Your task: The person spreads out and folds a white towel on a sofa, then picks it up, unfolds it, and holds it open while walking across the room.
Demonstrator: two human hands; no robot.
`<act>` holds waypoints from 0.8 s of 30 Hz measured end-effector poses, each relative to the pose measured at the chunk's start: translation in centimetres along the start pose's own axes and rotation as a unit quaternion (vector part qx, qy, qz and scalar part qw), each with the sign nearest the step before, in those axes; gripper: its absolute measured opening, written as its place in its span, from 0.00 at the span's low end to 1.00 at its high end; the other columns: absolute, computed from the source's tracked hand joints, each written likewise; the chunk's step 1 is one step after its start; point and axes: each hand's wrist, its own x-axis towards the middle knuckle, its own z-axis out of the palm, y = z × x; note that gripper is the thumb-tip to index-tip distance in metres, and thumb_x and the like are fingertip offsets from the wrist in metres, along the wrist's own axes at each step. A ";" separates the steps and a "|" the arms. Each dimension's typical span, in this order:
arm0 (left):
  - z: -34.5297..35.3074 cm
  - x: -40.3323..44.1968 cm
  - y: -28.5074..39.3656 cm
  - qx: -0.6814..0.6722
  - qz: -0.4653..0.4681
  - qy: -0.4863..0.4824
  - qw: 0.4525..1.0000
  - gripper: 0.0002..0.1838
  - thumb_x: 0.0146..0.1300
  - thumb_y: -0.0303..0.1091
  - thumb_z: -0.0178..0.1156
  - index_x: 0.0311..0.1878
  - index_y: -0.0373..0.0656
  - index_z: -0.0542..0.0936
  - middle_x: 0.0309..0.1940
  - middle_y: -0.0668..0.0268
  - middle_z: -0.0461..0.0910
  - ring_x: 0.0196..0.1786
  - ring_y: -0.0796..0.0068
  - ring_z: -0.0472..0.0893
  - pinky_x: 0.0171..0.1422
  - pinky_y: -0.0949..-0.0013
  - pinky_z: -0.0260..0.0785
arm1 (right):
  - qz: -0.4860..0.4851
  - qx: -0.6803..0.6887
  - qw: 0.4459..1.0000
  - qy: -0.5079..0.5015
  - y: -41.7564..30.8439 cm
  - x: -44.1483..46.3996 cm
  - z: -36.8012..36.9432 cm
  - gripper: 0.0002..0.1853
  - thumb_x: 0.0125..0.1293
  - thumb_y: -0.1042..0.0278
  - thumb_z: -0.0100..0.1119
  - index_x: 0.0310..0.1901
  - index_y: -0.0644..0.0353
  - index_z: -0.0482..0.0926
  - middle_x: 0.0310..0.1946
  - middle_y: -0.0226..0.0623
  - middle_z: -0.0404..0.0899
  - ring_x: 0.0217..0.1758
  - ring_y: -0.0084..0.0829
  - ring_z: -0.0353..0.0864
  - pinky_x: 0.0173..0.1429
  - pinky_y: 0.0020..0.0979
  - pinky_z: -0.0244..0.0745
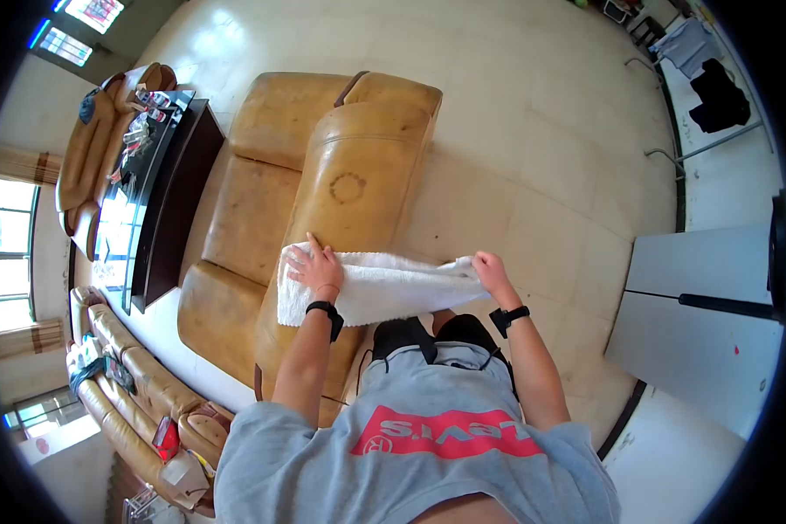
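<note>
A white towel [393,284] stretches between my two hands. Its left end lies on the top of the brown leather sofa's back [358,188]. My left hand [319,271] rests on that end with fingers spread and one finger reaching past the towel's far edge. The other end hangs in the air beside the sofa, and my right hand [492,272] is closed around its corner. The fabric looks folded or gathered between the hands. Both wrists wear black bands.
Beyond the sofa seat stands a dark coffee table [179,192] with bottles and other items on it. More brown sofas [140,375] line the left wall. A grey refrigerator-like cabinet [699,323] stands at the right, below a metal rail [720,142] with clothes.
</note>
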 end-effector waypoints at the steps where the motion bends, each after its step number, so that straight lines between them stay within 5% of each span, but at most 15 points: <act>1: 0.2 0.6 1.1 0.002 -0.018 -0.001 1.000 0.35 0.75 0.54 0.45 0.80 0.49 0.56 0.81 0.46 0.47 0.82 0.35 0.43 0.79 0.29 0.35 | -0.001 0.005 1.000 -0.008 -0.2 1.6 -0.7 0.15 0.65 0.65 0.55 0.27 0.68 0.68 0.20 0.46 0.65 0.25 0.28 0.64 0.32 0.37 0.64; 8: 3.0 1.3 -1.9 -0.275 -0.001 0.085 0.958 0.35 0.72 0.39 0.55 0.76 0.31 0.59 0.78 0.44 0.57 0.81 0.46 0.53 0.84 0.55 0.43 | -0.010 0.055 0.995 -0.084 -2.5 10.8 -2.8 0.14 0.65 0.67 0.54 0.27 0.67 0.66 0.20 0.41 0.62 0.26 0.24 0.62 0.31 0.35 0.63; 11: 0.6 -0.4 -3.9 -0.233 0.093 0.016 0.968 0.37 0.71 0.41 0.57 0.76 0.31 0.60 0.77 0.44 0.57 0.81 0.47 0.52 0.84 0.54 0.46 | -0.017 0.065 0.993 -0.096 -3.9 15.3 -3.7 0.14 0.65 0.68 0.54 0.26 0.67 0.65 0.19 0.38 0.62 0.27 0.21 0.60 0.31 0.33 0.61; 15: 0.0 -1.4 -3.2 -0.151 0.147 0.032 0.977 0.38 0.66 0.42 0.62 0.73 0.31 0.62 0.78 0.45 0.54 0.81 0.42 0.51 0.83 0.50 0.46 | -0.028 0.062 0.986 -0.151 -7.0 21.0 -3.7 0.14 0.65 0.68 0.54 0.26 0.66 0.64 0.19 0.39 0.60 0.26 0.21 0.59 0.30 0.34 0.60; 16: 0.1 -1.4 -2.7 -0.121 0.150 0.057 0.980 0.34 0.64 0.42 0.65 0.69 0.34 0.68 0.75 0.46 0.59 0.78 0.41 0.57 0.81 0.48 0.50 | -0.032 0.047 0.985 -0.163 -7.7 22.6 -3.8 0.14 0.65 0.68 0.54 0.26 0.66 0.64 0.19 0.40 0.60 0.26 0.22 0.59 0.30 0.34 0.60; 19: 1.5 -0.1 -2.1 -0.050 0.068 0.021 0.996 0.28 0.63 0.43 0.66 0.62 0.38 0.72 0.70 0.48 0.65 0.72 0.44 0.64 0.77 0.49 0.54 | -0.056 0.002 0.982 -0.183 -10.4 27.4 -3.6 0.14 0.65 0.68 0.54 0.26 0.67 0.64 0.19 0.43 0.60 0.25 0.25 0.60 0.30 0.35 0.61; 20: 2.4 0.8 -1.5 -0.006 0.074 0.103 0.992 0.21 0.64 0.45 0.65 0.53 0.42 0.75 0.59 0.52 0.72 0.63 0.48 0.69 0.70 0.50 0.58 | -0.065 -0.014 0.980 -0.188 -11.4 28.9 -3.6 0.14 0.65 0.68 0.54 0.27 0.67 0.64 0.20 0.45 0.61 0.24 0.26 0.60 0.30 0.35 0.61; 23: 1.8 3.5 2.6 -0.020 -0.058 0.043 0.997 0.18 0.66 0.48 0.61 0.46 0.42 0.76 0.50 0.54 0.75 0.57 0.50 0.71 0.65 0.49 0.61 | -0.082 -0.050 0.973 -0.208 -14.6 33.8 -3.3 0.13 0.65 0.69 0.53 0.27 0.67 0.65 0.20 0.48 0.63 0.23 0.29 0.61 0.30 0.37 0.62; 24: 2.5 3.7 4.0 -0.034 -0.074 0.104 0.991 0.19 0.69 0.51 0.57 0.41 0.42 0.75 0.42 0.56 0.74 0.52 0.50 0.72 0.61 0.49 0.62 | -0.109 -0.067 0.968 -0.217 -16.8 36.3 -3.0 0.13 0.65 0.69 0.53 0.27 0.68 0.66 0.20 0.49 0.64 0.23 0.29 0.61 0.29 0.37 0.63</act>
